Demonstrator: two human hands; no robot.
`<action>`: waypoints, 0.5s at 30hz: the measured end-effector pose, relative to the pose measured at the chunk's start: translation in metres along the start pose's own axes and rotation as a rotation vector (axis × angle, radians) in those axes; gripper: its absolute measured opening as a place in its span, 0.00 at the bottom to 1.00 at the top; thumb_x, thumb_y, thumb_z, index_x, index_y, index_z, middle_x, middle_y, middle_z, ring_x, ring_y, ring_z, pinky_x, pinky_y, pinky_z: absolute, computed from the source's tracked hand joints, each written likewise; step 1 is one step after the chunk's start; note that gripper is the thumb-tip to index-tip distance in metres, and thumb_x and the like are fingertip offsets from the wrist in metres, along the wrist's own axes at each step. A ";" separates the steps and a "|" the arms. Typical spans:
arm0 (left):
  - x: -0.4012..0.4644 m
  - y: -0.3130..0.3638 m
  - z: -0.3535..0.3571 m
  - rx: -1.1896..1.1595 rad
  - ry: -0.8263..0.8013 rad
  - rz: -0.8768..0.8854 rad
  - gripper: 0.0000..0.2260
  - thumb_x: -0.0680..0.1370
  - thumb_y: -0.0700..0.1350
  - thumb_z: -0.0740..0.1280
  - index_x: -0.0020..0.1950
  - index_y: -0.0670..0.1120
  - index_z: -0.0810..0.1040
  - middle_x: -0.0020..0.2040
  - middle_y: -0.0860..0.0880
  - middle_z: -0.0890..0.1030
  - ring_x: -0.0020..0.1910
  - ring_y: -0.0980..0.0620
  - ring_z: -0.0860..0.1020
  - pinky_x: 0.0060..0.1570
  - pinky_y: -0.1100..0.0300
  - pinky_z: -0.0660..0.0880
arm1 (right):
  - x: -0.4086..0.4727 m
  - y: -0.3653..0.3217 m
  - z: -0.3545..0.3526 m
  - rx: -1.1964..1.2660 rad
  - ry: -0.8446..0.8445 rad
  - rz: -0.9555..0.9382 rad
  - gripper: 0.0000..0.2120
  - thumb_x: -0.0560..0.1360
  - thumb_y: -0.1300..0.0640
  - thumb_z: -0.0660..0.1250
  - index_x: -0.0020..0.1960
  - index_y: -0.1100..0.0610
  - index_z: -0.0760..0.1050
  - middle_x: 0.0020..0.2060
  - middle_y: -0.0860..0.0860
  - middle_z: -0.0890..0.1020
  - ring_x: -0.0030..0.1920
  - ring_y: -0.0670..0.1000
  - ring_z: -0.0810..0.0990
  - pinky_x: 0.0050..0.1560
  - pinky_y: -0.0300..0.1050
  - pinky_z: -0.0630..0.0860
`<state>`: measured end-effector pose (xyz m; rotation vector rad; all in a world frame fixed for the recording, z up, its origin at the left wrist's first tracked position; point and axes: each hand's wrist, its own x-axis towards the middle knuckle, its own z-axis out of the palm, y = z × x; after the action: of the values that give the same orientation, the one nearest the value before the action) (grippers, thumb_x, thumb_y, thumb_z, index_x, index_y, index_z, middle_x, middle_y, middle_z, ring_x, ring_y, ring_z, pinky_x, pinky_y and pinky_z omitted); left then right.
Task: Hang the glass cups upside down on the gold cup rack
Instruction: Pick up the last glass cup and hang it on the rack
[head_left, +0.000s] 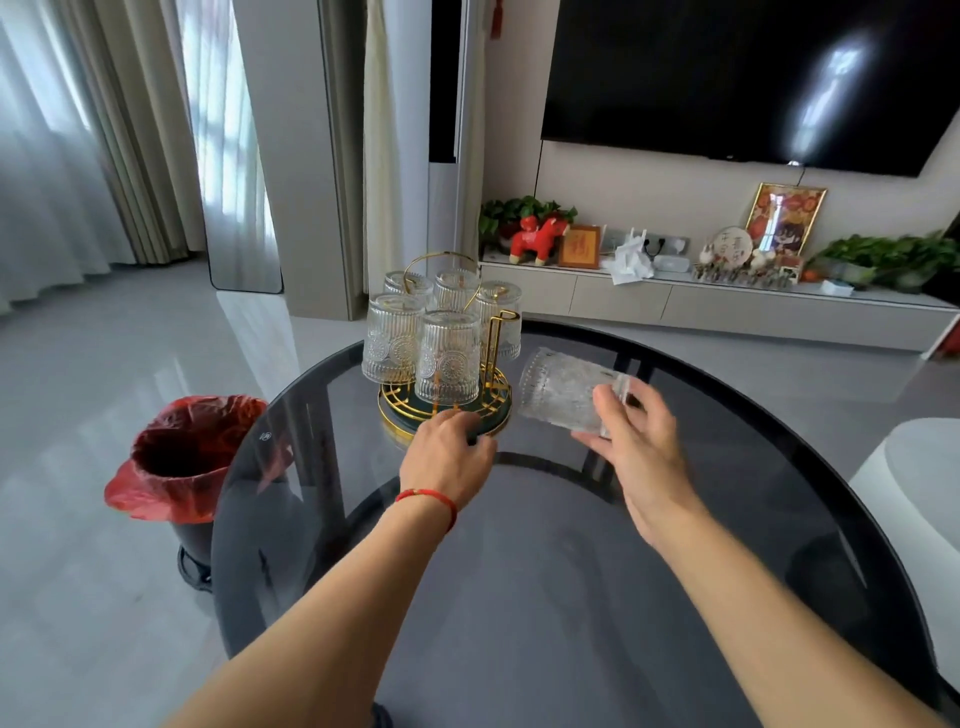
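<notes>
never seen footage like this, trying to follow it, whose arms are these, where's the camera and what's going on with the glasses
There is no machine here. One camera sits on a person's head, looking forward and down, so the arms are the wearer's own. A gold cup rack stands on a round dark glass table, with five patterned glass cups already hanging upside down on it. The left hand rests on the rack's base rim. The right hand holds a sixth glass cup, tilted on its side beside an empty post.

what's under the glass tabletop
Through the dark glass tabletop a black frame shows. The grey floor shows too. Both arms cover parts of it.
</notes>
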<state>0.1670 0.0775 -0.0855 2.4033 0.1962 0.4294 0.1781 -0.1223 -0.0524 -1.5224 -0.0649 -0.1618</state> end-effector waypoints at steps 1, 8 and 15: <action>0.000 -0.008 0.004 0.136 -0.045 0.042 0.18 0.78 0.49 0.65 0.66 0.48 0.81 0.71 0.44 0.77 0.70 0.43 0.73 0.67 0.47 0.73 | 0.009 -0.008 0.002 -0.098 0.013 -0.056 0.31 0.81 0.46 0.69 0.79 0.53 0.64 0.72 0.54 0.76 0.51 0.45 0.88 0.54 0.42 0.84; 0.002 -0.014 0.012 0.264 -0.156 0.025 0.25 0.75 0.47 0.67 0.73 0.47 0.74 0.80 0.47 0.65 0.81 0.46 0.57 0.73 0.42 0.70 | 0.064 -0.066 0.038 -0.560 -0.024 -0.316 0.33 0.80 0.42 0.67 0.80 0.53 0.65 0.79 0.52 0.71 0.69 0.56 0.79 0.73 0.53 0.72; 0.000 -0.015 0.004 0.242 -0.211 0.023 0.23 0.76 0.46 0.67 0.71 0.45 0.75 0.82 0.48 0.62 0.82 0.46 0.54 0.74 0.44 0.69 | 0.093 -0.080 0.063 -0.806 -0.056 -0.368 0.32 0.81 0.43 0.66 0.81 0.56 0.66 0.78 0.56 0.71 0.79 0.57 0.68 0.76 0.50 0.64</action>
<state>0.1679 0.0866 -0.0979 2.6693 0.1317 0.1669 0.2619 -0.0684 0.0428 -2.3109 -0.3595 -0.4803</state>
